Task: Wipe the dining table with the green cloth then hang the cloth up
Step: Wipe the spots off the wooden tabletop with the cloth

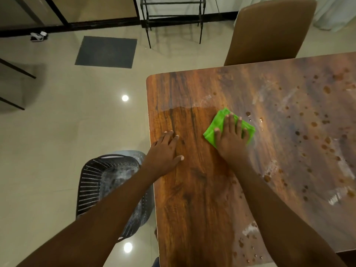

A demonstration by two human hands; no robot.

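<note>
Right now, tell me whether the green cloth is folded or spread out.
Folded. The green cloth is a compact bunched pad under the right hand, with layered edges showing past the fingers.

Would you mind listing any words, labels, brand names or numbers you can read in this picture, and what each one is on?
None: no text can be read anywhere in this view.
The green cloth, the dining table, the brown chair, the dark basket and the grey mat show no print.
The small white things on the floor are too small and blurred to tell.
</note>
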